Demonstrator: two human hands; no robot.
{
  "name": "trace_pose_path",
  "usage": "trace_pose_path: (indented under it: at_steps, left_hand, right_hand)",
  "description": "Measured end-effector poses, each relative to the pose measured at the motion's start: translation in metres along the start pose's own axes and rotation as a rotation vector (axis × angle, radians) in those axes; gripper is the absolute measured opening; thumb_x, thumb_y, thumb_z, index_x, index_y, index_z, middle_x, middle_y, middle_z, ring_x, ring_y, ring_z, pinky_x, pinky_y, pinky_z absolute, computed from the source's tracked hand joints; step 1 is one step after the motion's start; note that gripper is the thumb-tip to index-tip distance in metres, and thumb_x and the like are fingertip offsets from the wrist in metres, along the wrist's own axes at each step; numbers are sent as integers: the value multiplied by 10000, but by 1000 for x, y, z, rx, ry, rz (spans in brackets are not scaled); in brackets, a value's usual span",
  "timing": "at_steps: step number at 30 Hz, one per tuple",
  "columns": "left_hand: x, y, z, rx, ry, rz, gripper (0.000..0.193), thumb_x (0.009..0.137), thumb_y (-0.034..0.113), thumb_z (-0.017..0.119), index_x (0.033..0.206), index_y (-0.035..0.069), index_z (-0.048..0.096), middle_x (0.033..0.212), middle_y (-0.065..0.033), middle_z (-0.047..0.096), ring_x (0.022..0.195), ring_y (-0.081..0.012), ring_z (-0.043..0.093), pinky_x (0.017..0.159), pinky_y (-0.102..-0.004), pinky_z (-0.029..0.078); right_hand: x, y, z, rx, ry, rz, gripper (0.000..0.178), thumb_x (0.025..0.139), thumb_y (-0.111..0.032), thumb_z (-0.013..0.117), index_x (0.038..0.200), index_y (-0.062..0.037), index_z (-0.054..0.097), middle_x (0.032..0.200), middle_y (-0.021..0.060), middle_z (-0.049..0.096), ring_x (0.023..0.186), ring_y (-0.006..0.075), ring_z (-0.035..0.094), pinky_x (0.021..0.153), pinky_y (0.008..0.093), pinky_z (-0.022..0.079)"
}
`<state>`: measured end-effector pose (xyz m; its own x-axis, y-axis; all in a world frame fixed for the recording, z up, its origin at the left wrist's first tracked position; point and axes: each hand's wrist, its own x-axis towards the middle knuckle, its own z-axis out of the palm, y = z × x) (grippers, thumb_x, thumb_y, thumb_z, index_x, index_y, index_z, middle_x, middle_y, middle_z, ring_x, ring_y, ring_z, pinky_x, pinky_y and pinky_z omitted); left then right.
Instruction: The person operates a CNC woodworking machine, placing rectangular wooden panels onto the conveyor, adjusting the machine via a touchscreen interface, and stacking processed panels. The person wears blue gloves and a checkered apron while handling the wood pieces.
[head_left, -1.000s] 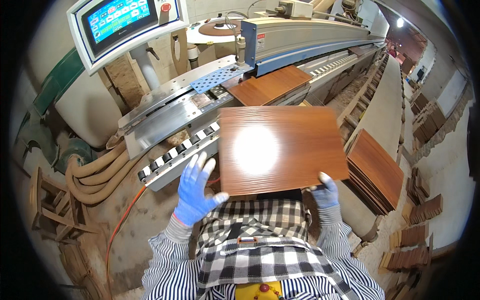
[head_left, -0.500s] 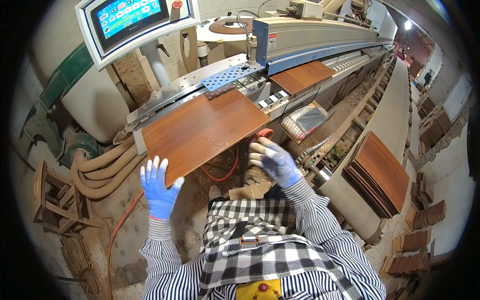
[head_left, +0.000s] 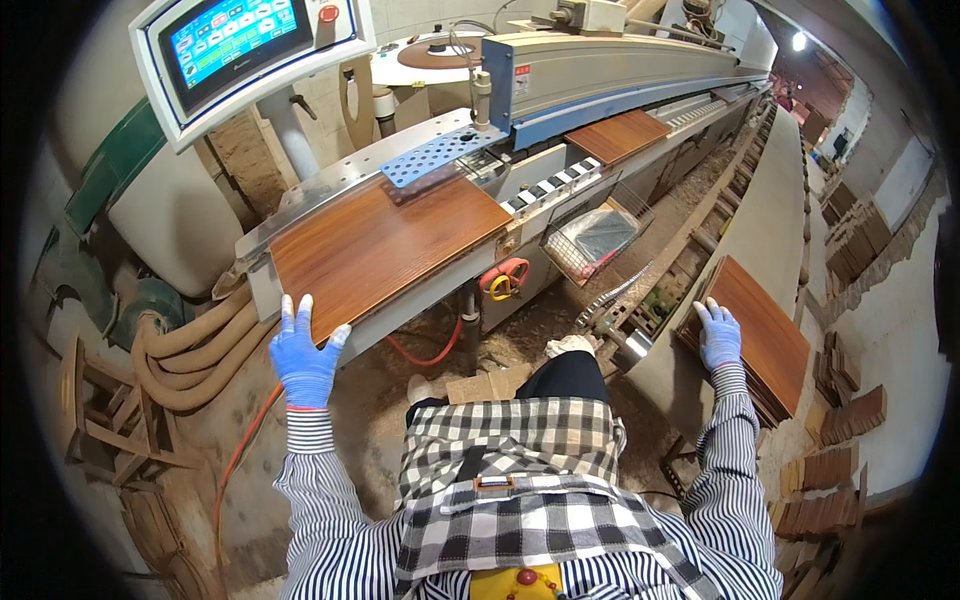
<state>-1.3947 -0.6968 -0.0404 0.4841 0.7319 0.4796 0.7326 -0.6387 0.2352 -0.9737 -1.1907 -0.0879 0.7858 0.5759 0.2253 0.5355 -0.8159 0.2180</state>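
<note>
A reddish-brown wood-grain board [head_left: 385,250] lies flat on the infeed end of the machine, its far edge partly under a perforated blue guard [head_left: 440,155]. At this board's near-left corner is my left hand [head_left: 303,365], in a blue glove with pale fingertips; its fingers are spread and touch the edge. Away to the right, my right hand [head_left: 719,338], gloved alike, rests with stretched fingers on the left edge of a stack of similar boards [head_left: 760,335]. Another board [head_left: 618,136] lies farther along the machine, beside the blue-edged beam [head_left: 620,85].
A control screen [head_left: 245,45] stands at upper left. Under the machine's edge hang orange and yellow scissor-like handles [head_left: 503,279] and a wire basket [head_left: 597,238]. A conveyor belt [head_left: 745,220] runs along the right. Ribbed hoses [head_left: 190,370] and a wooden stool [head_left: 110,415] are at left.
My right hand has moved from near the machine's edge rightward to the stack. The board at my left hand has slid slightly left in view, and the farther board has advanced along the machine.
</note>
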Motion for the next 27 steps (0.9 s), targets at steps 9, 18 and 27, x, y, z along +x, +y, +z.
trace_pose_path:
  at_steps: [9, 18, 27]
  left_hand:
    - [2, -12, 8, -39, 74, 93, 704, 745, 435, 735, 1306, 71, 515, 1412, -220, 424, 1020, -407, 583, 851, -458, 458]
    - [2, -16, 18, 11, 62, 49, 740, 753, 473, 714, 1350, 98, 489, 1458, -167, 393, 1002, -374, 577, 879, -443, 438]
    - [1, -13, 17, -11, 42, 35, 721, 761, 448, 719, 1351, 100, 493, 1469, -156, 379, 1006, -361, 570, 897, -437, 430]
  right_hand:
    - [-16, -20, 0, -63, 230, 119, 194, 796, -106, 566, 980, -153, 603, 1049, 57, 588, 946, 257, 558, 779, 394, 461]
    - [-103, -64, 15, 647, 404, 355, 231, 840, -280, 668, 978, -104, 611, 935, 73, 620, 812, 232, 598, 737, 378, 491]
    - [-87, 29, 35, 1972, 770, 1506, 325, 901, -345, 631, 833, -86, 447, 602, 77, 516, 416, 133, 371, 379, 261, 305]
